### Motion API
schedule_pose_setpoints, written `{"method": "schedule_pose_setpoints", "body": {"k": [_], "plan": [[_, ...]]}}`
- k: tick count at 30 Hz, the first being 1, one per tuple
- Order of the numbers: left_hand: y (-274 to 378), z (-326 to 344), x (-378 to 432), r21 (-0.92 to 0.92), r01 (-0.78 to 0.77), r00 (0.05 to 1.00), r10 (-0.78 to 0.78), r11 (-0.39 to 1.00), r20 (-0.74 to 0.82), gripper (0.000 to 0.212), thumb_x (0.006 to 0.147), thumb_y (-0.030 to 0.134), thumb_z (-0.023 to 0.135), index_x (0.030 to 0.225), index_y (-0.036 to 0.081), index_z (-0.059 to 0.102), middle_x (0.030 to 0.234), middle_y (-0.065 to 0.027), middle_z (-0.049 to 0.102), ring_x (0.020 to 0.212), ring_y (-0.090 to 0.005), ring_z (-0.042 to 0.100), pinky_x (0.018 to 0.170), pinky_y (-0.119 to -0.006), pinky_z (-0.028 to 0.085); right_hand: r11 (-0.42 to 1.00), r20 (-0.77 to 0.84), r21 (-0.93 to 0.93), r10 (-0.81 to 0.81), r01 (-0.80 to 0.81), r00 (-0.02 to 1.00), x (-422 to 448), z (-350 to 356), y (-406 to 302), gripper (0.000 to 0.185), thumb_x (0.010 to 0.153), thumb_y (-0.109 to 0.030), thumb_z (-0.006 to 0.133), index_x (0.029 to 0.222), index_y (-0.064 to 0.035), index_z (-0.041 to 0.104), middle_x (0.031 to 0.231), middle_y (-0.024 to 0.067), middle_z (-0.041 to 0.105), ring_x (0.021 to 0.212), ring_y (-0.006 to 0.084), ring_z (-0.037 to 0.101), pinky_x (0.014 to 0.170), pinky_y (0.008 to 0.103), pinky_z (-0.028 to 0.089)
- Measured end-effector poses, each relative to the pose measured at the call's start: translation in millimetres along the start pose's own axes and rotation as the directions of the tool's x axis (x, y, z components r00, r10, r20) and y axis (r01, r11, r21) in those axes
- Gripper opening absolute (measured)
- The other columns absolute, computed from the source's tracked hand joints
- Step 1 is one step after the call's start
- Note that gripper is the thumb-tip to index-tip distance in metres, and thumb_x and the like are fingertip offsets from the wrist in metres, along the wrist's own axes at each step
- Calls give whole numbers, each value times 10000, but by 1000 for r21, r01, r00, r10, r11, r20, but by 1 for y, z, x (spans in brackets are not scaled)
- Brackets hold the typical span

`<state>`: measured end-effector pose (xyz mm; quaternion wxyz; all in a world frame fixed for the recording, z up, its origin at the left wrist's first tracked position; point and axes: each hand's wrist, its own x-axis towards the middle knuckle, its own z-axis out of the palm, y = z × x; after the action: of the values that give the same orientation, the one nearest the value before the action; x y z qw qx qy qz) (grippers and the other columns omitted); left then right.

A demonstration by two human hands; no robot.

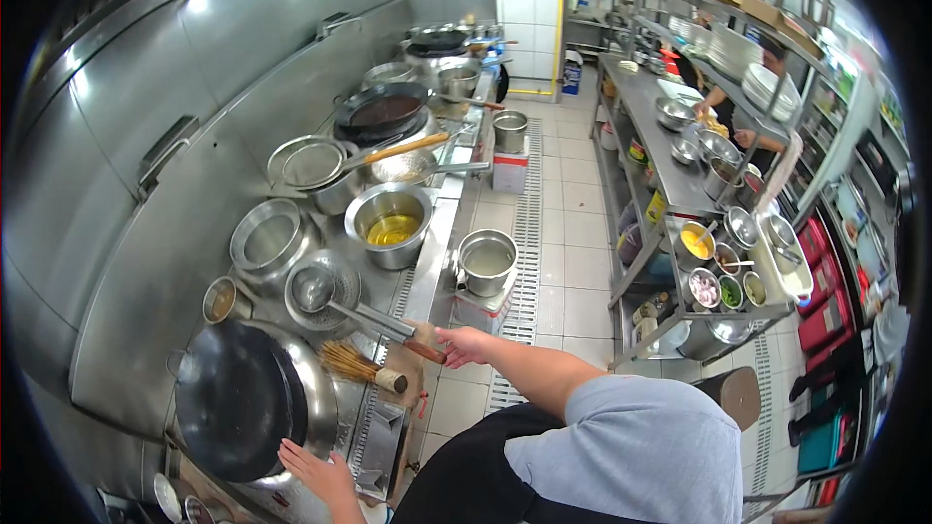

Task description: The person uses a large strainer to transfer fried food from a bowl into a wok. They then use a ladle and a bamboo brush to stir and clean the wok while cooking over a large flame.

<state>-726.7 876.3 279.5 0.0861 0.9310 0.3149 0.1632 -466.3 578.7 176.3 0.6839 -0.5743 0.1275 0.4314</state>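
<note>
A black wok [237,400] sits tilted on the steel burner ring at the near left. My left hand [320,477] is at its near rim with fingers extended; whether they touch the rim, I cannot tell. Farther along the range edge, my right hand [466,346] has its fingers apart by the wooden handle end of a steel ladle [313,290]. Contact there is unclear. The ladle's bowl rests in a perforated steel strainer [351,284]. Between my hands lies a bamboo wok brush [357,366] with a bound grip.
A deep pot of yellow oil [391,222], a mesh strainer [313,164] and another wok [382,108] stand along the range. Beside it, a water pot [488,262] sits low in the aisle. Across is a prep table [677,185], where another person's hands [706,113] handle food.
</note>
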Motion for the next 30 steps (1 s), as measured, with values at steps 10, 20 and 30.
{"method": "schedule_pose_setpoints", "body": {"k": [10,20,30], "plan": [[-15,-9,-6,-16,-99,995,99,995,21,940,730,100,685,1467,-60,124,1500,-262,197,1389,-403,206,1152,-447,205,957,-108,-290,-40,7,993,-24,57,-16,470,913,-500,565,1006,-40,589,787,123,586,617,217,602,544,326,497],[-44,2,0,8,-172,984,172,985,-54,887,709,110,681,1442,-70,214,1440,-279,300,1345,-429,273,1148,-460,208,700,56,-690,-202,184,978,3,132,-74,242,857,-268,582,826,-32,626,712,142,629,570,246,617,511,401,498],[-17,-13,15,-64,-5,996,-1,998,-86,743,712,117,676,1354,-63,350,1321,-255,395,1243,-421,370,1072,-468,316,385,133,-800,-634,461,761,-12,134,-172,348,815,-108,546,1137,21,571,791,174,652,524,247,634,481,357,500]]}}
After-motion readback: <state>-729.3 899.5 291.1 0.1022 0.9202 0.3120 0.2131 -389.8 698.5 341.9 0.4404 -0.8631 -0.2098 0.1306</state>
